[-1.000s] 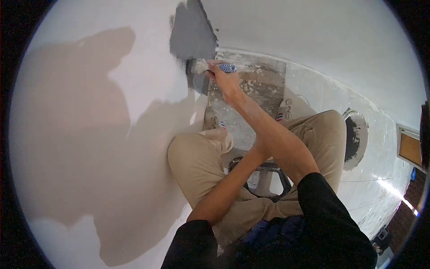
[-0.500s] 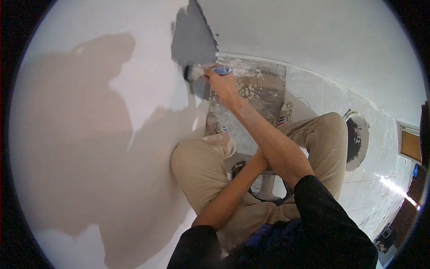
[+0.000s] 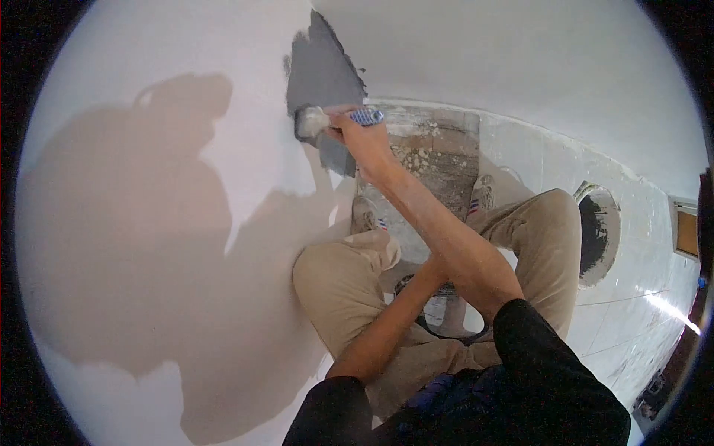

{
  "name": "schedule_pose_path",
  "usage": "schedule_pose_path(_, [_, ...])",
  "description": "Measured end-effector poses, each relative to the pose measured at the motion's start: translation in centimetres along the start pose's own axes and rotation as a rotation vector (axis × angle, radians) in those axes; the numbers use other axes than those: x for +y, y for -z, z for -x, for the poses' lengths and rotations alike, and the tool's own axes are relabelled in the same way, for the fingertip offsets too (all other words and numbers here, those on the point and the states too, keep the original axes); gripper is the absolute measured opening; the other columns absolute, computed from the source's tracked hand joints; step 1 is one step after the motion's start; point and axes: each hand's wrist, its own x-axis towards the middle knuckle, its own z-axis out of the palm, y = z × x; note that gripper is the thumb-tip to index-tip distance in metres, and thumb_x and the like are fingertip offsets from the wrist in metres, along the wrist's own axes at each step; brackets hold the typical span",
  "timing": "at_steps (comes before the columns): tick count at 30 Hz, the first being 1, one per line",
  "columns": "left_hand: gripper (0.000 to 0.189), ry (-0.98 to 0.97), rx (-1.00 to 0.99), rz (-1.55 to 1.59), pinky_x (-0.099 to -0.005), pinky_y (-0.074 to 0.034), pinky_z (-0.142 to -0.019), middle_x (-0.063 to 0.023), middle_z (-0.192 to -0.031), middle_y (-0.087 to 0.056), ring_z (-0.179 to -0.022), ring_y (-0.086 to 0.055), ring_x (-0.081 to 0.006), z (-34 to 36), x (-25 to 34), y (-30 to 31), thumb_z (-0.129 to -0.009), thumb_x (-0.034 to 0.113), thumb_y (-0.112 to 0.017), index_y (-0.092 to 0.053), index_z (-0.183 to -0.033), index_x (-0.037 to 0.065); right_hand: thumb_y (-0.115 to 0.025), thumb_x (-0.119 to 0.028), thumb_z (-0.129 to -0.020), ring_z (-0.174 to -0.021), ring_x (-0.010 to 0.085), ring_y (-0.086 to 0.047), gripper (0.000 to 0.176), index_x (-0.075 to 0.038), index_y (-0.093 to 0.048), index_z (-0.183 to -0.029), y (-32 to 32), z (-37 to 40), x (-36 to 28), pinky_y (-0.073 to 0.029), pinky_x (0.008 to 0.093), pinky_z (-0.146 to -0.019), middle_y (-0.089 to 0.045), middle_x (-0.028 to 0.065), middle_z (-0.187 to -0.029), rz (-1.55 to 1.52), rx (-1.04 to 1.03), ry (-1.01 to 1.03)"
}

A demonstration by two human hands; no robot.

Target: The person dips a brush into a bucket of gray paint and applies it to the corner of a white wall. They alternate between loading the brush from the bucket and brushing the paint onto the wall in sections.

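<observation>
My right hand is closed around the blue-and-white patterned handle of a paintbrush. The brush's pale bristles, dark at the tip, press on the white wall at the left side of a dark grey coated patch. This patch runs down along the corner to just below the brush. My left forearm passes under my right one, so my left hand is hidden and its fingers do not show.
A round bucket with dark grey material inside stands beside my right knee. Stained, speckled boards cover the floor in the corner between my shoes. Light tiles extend to the right. A dark-rimmed object, partly hidden, sits between my legs.
The brush has shifted a little to the left, onto the patch's edge, and more of its bristles show. My view has also moved slightly.
</observation>
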Motion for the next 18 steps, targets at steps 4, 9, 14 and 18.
schedule_pose_path(4, [0.054,0.018,-0.030,0.009,-0.0400,-0.020,-0.113,-0.0143,-0.145,-0.035,-0.135,-0.028,-0.0304,0.4,-0.4,0.1,-0.092,0.034,-0.052,-0.039,-0.137,0.008,-0.058,-0.003,-0.086,-0.081,0.0171,-0.065,0.014,0.005,-0.063,-0.097,-1.1,2.0,-4.2,-0.057,0.0257,-0.077,-0.065,0.0118,-0.093,-0.108,-0.056,0.024])
schedule_pose_path(9, [0.054,0.036,-0.057,0.034,-0.0398,-0.019,-0.113,-0.0143,-0.147,-0.032,-0.136,-0.027,-0.0299,1.3,-1.3,-0.3,-0.094,0.034,-0.050,-0.036,-0.139,0.007,-0.059,-0.003,-0.086,-0.082,0.0173,-0.065,0.015,0.005,-0.063,-0.098,0.9,2.2,-2.6,-0.057,0.0260,-0.077,-0.065,0.0115,-0.094,0.027,0.024,0.042])
schedule_pose_path(14, [0.055,0.062,-0.105,0.114,-0.0395,-0.018,-0.114,-0.0143,-0.149,-0.030,-0.138,-0.025,-0.0294,2.6,-1.9,-0.1,-0.095,0.034,-0.047,-0.033,-0.141,0.007,-0.059,-0.005,-0.087,-0.086,0.0181,-0.065,0.016,0.004,-0.063,-0.099,-1.9,1.0,-0.3,-0.056,0.0271,-0.078,-0.066,0.0115,-0.096,-0.010,0.059,0.047])
schedule_pose_path(18, [0.059,0.094,-0.237,-0.008,-0.0418,-0.014,-0.116,-0.0142,-0.153,-0.024,-0.141,-0.020,-0.0305,2.0,-0.7,1.3,-0.099,0.038,-0.042,-0.027,-0.147,0.008,-0.059,-0.005,-0.087,-0.085,0.0165,-0.065,0.016,0.003,-0.063,-0.100,-0.4,2.5,-3.3,-0.056,0.0270,-0.079,-0.065,0.0101,-0.094,-0.136,-0.048,0.051])
